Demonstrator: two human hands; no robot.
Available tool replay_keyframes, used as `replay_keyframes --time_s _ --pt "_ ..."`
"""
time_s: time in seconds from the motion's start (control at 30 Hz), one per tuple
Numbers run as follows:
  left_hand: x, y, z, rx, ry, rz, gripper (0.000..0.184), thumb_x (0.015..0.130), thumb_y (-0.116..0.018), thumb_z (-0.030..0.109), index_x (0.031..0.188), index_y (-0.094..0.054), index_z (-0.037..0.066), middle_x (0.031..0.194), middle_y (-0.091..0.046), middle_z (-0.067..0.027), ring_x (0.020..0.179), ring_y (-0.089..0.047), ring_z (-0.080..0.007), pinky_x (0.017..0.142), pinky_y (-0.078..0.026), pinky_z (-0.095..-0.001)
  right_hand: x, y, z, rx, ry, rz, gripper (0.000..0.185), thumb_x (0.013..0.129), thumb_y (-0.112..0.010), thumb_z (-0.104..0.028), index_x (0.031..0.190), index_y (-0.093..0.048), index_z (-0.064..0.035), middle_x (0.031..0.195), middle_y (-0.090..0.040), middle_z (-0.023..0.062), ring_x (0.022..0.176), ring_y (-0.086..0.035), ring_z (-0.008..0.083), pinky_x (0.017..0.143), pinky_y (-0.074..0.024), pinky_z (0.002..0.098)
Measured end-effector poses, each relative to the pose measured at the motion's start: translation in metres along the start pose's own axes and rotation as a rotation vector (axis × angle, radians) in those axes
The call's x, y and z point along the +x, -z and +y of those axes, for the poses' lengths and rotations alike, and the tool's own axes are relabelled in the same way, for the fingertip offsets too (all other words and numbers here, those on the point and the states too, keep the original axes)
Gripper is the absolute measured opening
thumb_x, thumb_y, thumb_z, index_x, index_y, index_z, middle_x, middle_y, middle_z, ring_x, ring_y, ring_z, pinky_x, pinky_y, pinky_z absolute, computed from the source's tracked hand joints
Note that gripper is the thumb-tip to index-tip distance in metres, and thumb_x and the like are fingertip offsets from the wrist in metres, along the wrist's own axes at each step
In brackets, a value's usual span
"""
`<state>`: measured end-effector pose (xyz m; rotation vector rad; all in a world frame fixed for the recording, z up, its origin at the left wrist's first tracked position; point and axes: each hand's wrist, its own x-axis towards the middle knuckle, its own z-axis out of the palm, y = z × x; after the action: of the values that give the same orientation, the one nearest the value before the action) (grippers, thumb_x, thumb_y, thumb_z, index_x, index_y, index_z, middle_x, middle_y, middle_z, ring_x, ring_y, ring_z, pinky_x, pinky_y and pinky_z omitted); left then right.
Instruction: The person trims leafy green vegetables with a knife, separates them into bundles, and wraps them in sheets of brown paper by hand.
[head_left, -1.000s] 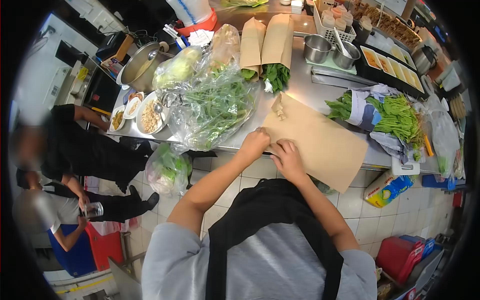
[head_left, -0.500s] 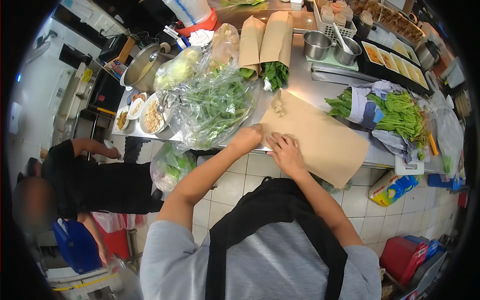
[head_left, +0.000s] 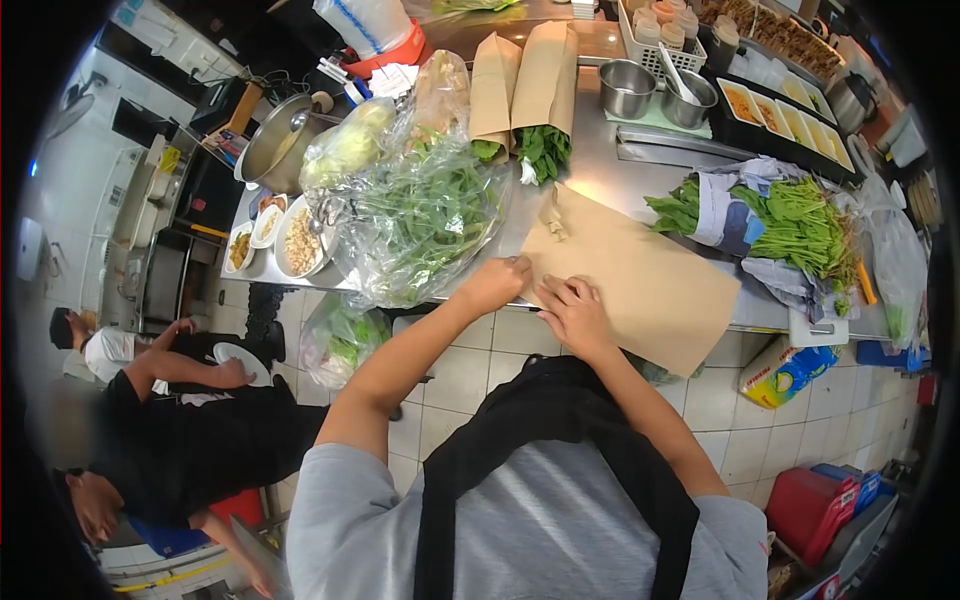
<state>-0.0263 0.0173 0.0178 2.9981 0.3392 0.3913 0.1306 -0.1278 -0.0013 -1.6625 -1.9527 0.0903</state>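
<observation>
A sheet of brown paper (head_left: 640,285) lies slanted across the steel counter's front edge, its far corner crumpled. At its left edge, my left hand (head_left: 497,284) pinches the paper with closed fingers. My right hand (head_left: 577,314) rests on the paper beside it, fingers spread fairly flat. Left of the paper sits a clear plastic bag of leafy greens (head_left: 425,215). Behind it are two brown paper wraps (head_left: 543,85), with leaves showing at the mouth of the nearer one. To the right lies a bundle of greens (head_left: 795,225) partly wrapped in printed paper.
Steel pots (head_left: 628,90) and a black tray of food containers (head_left: 775,115) stand at the back right. Bowls (head_left: 300,240) and a large pot (head_left: 280,150) are at the left. Two people (head_left: 190,415) are beyond the counter's left end, one holding a plate.
My hands and the brown paper stay nearly in place. At the left, the person in black has moved, and another person in a white top has come into view.
</observation>
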Motion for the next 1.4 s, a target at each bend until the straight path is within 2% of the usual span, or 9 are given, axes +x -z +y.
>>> replay_keyframes --time_s 0.17,0.23,0.37,0.47,0.57,0.63,1.13,1.33,1.4 --pt "0.012 -0.001 0.000 0.111 0.123 -0.180 0.010 0.073 -0.058 0.008 0.081 -0.060 0.004 0.088 -0.059 -0.0096 0.069 -0.062 -0.0284 0.064 -0.051 -0.0395 0.002 0.007 -0.001 0.040 -0.031 -0.041 0.037 0.083 -0.059 -0.033 0.115 -0.061 -0.0155 0.124 -0.053 -0.0012 0.108 -0.046 0.0224 0.087 -0.0399 0.0401" --pt "0.015 -0.004 -0.001 -0.084 0.407 0.033 0.009 0.074 -0.059 0.010 0.081 -0.061 0.005 0.089 -0.060 -0.0086 0.068 -0.062 -0.0289 0.062 -0.050 -0.0396 0.000 0.007 -0.001 0.043 -0.050 -0.067 0.036 0.083 -0.058 -0.034 0.114 -0.062 -0.0150 0.125 -0.053 -0.0009 0.107 -0.046 0.0228 0.088 -0.0398 0.0408" --pt "0.024 -0.002 0.009 -0.079 0.389 0.067 0.008 0.076 -0.060 0.012 0.080 -0.061 0.005 0.087 -0.061 -0.0086 0.068 -0.061 -0.0299 0.061 -0.050 -0.0396 0.000 0.007 -0.001 0.047 -0.058 -0.066 0.037 0.083 -0.058 -0.034 0.114 -0.061 -0.0151 0.126 -0.052 -0.0009 0.107 -0.046 0.0229 0.088 -0.0398 0.0412" --pt "0.028 -0.005 0.011 -0.092 0.121 0.146 0.007 0.075 -0.058 0.010 0.074 -0.059 0.004 0.078 -0.059 -0.0143 0.064 -0.060 -0.0325 0.059 -0.049 -0.0411 0.001 0.008 -0.001 0.044 -0.058 -0.059 0.037 0.083 -0.059 -0.034 0.114 -0.062 -0.0155 0.125 -0.053 -0.0008 0.107 -0.046 0.0230 0.088 -0.0397 0.0412" --pt "0.032 -0.025 -0.001 -0.077 0.291 0.141 0.011 0.079 -0.060 0.013 0.083 -0.063 0.003 0.078 -0.061 -0.0126 0.070 -0.061 -0.0309 0.063 -0.049 -0.0393 0.001 0.010 -0.001 0.058 -0.063 -0.054 0.037 0.083 -0.059 -0.034 0.114 -0.062 -0.0155 0.125 -0.053 -0.0006 0.107 -0.046 0.0232 0.089 -0.0394 0.0409" --pt "0.033 -0.028 -0.010 -0.446 0.867 0.374 0.017 0.079 -0.062 0.016 0.086 -0.063 0.001 0.076 -0.061 -0.0139 0.069 -0.060 -0.0324 0.062 -0.047 -0.0394 0.002 0.012 -0.003 0.102 -0.076 -0.043 0.037 0.083 -0.059 -0.034 0.115 -0.062 -0.0150 0.124 -0.053 -0.0005 0.108 -0.046 0.0231 0.089 -0.0388 0.0406" --pt "-0.016 -0.026 0.031 -0.097 0.578 0.412 0.012 0.078 -0.063 0.006 0.086 -0.063 -0.002 0.082 -0.060 -0.0159 0.072 -0.058 -0.0349 0.064 -0.047 -0.0398 0.012 0.005 -0.007 0.114 -0.177 -0.008 0.039 0.077 -0.066 -0.027 0.114 -0.061 -0.0156 0.117 -0.053 0.0011 0.105 -0.046 0.0235 0.086 -0.0383 0.0401" --pt "-0.007 -0.009 0.036 -0.555 0.930 0.454 0.011 0.077 -0.060 0.002 0.088 -0.061 -0.003 0.082 -0.059 -0.0160 0.073 -0.058 -0.0338 0.067 -0.048 -0.0404 0.013 0.007 -0.008 0.124 -0.165 0.004 0.038 0.078 -0.066 -0.026 0.114 -0.062 -0.0153 0.118 -0.053 0.0014 0.105 -0.047 0.0236 0.086 -0.0386 0.0401" --pt "-0.015 -0.006 0.044 -0.430 0.876 0.410 0.011 0.078 -0.060 0.002 0.087 -0.061 -0.003 0.082 -0.059 -0.0158 0.073 -0.058 -0.0336 0.066 -0.048 -0.0400 0.012 0.007 -0.008 0.123 -0.160 0.011 0.038 0.078 -0.065 -0.026 0.114 -0.061 -0.0151 0.118 -0.052 0.0016 0.105 -0.047 0.0238 0.085 -0.0387 0.0402"
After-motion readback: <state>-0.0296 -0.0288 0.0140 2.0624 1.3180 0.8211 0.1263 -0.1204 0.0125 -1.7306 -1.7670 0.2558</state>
